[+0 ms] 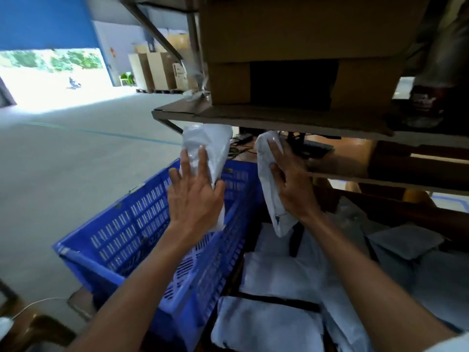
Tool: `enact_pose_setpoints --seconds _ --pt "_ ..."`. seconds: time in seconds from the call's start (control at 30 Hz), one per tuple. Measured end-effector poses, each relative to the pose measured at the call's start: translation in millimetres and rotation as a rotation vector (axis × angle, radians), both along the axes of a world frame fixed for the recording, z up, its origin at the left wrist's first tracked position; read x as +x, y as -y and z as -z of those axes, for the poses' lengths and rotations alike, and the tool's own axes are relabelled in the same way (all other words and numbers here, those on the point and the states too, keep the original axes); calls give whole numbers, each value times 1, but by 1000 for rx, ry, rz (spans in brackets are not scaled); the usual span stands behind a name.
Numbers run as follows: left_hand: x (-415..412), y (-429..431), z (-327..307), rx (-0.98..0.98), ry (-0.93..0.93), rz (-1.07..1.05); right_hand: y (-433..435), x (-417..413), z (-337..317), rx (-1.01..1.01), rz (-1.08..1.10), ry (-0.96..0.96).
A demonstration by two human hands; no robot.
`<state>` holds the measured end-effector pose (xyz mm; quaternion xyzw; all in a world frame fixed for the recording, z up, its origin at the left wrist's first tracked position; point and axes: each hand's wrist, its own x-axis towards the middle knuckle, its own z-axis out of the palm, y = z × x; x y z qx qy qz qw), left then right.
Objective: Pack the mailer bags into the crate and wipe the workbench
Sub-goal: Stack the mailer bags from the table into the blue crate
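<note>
My left hand [195, 196] holds a white mailer bag [210, 143] upright over the far end of the blue slatted crate [132, 224], fingers spread flat on it and thumb round its right edge. To the right of the crate's corner, my right hand [294, 189] grips a second white mailer bag [270, 199] that hangs down with its lower end free. The two bags are apart. Several more white mailer bags [279, 280] lie piled on the workbench below my right arm. What lies inside the crate is mostly hidden by my left arm.
A brown shelf board [253, 115] juts out just above both bags and carries a large cardboard box [291, 47]. Wooden rails run behind my right hand. A grey flat bag [406, 240] lies at the right. Open concrete floor [63, 161] spreads left of the crate.
</note>
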<state>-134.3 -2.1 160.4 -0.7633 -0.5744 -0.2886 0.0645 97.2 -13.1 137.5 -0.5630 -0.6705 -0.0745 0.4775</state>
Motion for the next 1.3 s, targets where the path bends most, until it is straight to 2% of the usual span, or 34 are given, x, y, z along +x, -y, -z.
enact_pose_setpoints --seconds 0.1,0.17,0.27,0.33,0.4,0.5,0.63,0.7,0.8,0.9,0.97,1.03,1.3 --pt "-45 -8 1 -99 -2 -151 -36 -42 -12 49 -107 95" --pt "-69 -9 6 -153 -16 -259 -56 -78 -18 13 -184 128" --pt "-96 -15 25 -287 -129 -404 -80 -134 -20 -18 -283 201" --pt "-105 -19 36 -400 -220 -450 -96 -165 -14 -30 -318 345" --pt "-106 -25 42 -546 -190 -497 -121 -188 3 -187 -350 504" --pt "-104 -39 48 -751 -157 -487 -147 -206 32 -447 -409 642" --pt "-101 -50 69 -915 -359 -442 -166 -212 66 -610 -508 870" --pt "-96 -47 77 -1008 -362 -460 -172 -215 80 -722 -522 952" --pt "-95 -53 96 -1114 -384 -383 -176 -216 97 -1084 -573 1018" --pt "-98 -58 106 -1358 -547 -240 -178 -209 111 -1400 -586 1057" --pt "-95 -57 106 -1386 -675 -209 -179 -208 118 -1410 -575 1178" --pt "-91 -52 104 -1330 -707 -213 -180 -208 124 -1335 -578 1324" --pt "-83 -40 94 -1433 -781 -173 -164 -226 127 -1260 -633 1500"
